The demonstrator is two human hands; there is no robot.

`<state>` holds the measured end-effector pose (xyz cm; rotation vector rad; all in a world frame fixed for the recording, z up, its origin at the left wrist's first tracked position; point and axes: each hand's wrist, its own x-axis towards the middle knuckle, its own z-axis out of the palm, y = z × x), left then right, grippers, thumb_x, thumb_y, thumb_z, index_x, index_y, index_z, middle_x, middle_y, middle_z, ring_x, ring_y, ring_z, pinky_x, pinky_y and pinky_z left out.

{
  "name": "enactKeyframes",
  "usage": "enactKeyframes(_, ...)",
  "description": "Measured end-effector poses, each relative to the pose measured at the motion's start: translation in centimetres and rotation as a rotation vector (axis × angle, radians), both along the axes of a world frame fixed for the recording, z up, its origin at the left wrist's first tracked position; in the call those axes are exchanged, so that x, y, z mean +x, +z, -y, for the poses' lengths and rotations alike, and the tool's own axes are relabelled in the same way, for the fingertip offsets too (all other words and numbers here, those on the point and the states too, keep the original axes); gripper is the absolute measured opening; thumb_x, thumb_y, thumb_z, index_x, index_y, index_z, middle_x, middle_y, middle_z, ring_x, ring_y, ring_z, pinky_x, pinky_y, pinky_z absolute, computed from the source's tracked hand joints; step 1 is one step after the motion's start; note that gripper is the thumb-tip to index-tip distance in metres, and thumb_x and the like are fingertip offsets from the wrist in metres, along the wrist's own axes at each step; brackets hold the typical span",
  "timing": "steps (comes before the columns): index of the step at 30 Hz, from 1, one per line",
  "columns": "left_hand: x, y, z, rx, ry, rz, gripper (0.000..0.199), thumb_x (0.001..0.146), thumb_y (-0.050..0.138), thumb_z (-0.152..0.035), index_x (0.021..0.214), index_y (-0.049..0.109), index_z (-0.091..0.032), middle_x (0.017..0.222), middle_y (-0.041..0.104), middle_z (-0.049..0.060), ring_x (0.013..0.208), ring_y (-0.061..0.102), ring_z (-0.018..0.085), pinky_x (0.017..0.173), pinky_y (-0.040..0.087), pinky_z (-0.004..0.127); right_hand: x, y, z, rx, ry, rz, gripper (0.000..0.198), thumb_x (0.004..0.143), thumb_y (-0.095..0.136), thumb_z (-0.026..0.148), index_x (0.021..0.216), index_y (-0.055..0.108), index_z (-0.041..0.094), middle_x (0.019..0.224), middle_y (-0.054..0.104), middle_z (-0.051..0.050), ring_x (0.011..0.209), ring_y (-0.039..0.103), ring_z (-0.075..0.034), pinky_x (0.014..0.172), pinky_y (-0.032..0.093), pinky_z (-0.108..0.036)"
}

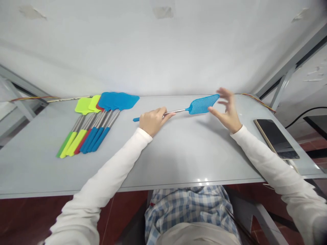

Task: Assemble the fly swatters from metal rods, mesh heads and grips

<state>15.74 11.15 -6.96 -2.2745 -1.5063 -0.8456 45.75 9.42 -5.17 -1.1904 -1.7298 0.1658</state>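
Blue flyswatter [203, 104] in your left hand [151, 121];
you're gripping near its handle [136, 119]; your right hand [228, 114], spread, by the far end's right; swatters [92, 136] lie left.

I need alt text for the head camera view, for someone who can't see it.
A person's left hand holds a blue mesh fly swatter above a gray table, the right hand open at its head end. To the left, overlapping swatters in yellow, blue, red and green lie on the table; a phone lies to the right.
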Motion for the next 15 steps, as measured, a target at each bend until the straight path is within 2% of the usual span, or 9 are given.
enactKeyframes(2,0.4,0.0,0.1,-0.018,0.039,-0.002,0.060,0.090,0.037,-0.070,0.074,0.065,-0.019,0.062,0.065,0.006,0.053,0.057,0.017,0.050,0.018,0.029,-0.7,-0.5,0.4,0.245,-0.198,0.151,0.067,0.084,0.061,0.057,0.137,0.047,0.017,0.136,0.055,-0.019,0.127,0.051,-0.034,0.101,0.044,-0.054)
enactKeyframes(3,0.7,0.0,0.2,-0.026,0.040,-0.010,0.060,0.091,0.037,-0.069,0.076,0.066,-0.019,0.064,0.066,0.007,0.054,0.058,0.017,0.051,0.018,0.029,-1.2,-0.8,0.6,0.307,-0.229,0.267,0.060,0.088,0.058,0.052,0.136,0.048,0.017,0.135,0.056,-0.019,0.128,0.050,-0.034,0.104,0.040,-0.055)
enactKeyframes(6,1.9,-0.1,0.9,-0.035,-0.021,-0.043,0.057,0.093,0.037,-0.066,0.080,0.067,-0.019,0.068,0.068,0.007,0.059,0.061,0.017,0.051,0.021,0.030,-3.4,-1.9,1.1,0.313,-0.114,0.654,0.039,0.097,0.046,0.036,0.132,0.054,0.021,0.131,0.061,-0.015,0.131,0.050,-0.030,0.109,0.035,-0.050)
enactKeyframes(8,2.7,-0.2,1.4,-0.029,-0.072,-0.069,0.056,0.095,0.036,-0.063,0.081,0.067,-0.019,0.068,0.069,0.006,0.060,0.063,0.017,0.051,0.022,0.030,-4.5,-2.6,1.1,0.314,-0.055,0.805,0.033,0.100,0.041,0.029,0.127,0.058,0.019,0.127,0.064,-0.013,0.132,0.050,-0.027,0.110,0.034,-0.046)
enactKeyframes(12,3.3,-0.5,1.6,-0.010,-0.116,-0.115,0.055,0.096,0.035,-0.061,0.079,0.066,-0.019,0.066,0.067,0.006,0.059,0.061,0.016,0.051,0.023,0.030,-4.6,-3.1,0.3,0.349,-0.060,0.919,0.025,0.100,0.040,0.020,0.103,0.064,0.019,0.098,0.071,-0.008,0.133,0.051,-0.024,0.113,0.029,-0.042)
enactKeyframes(15,3.3,-0.5,1.4,-0.005,-0.135,-0.138,0.055,0.095,0.036,-0.063,0.077,0.066,-0.020,0.061,0.062,0.005,0.055,0.058,0.015,0.050,0.022,0.030,-4.0,-3.0,-0.1,0.361,-0.074,0.955,0.023,0.100,0.041,0.021,0.094,0.063,0.021,0.093,0.071,-0.005,0.134,0.050,-0.023,0.114,0.027,-0.041)
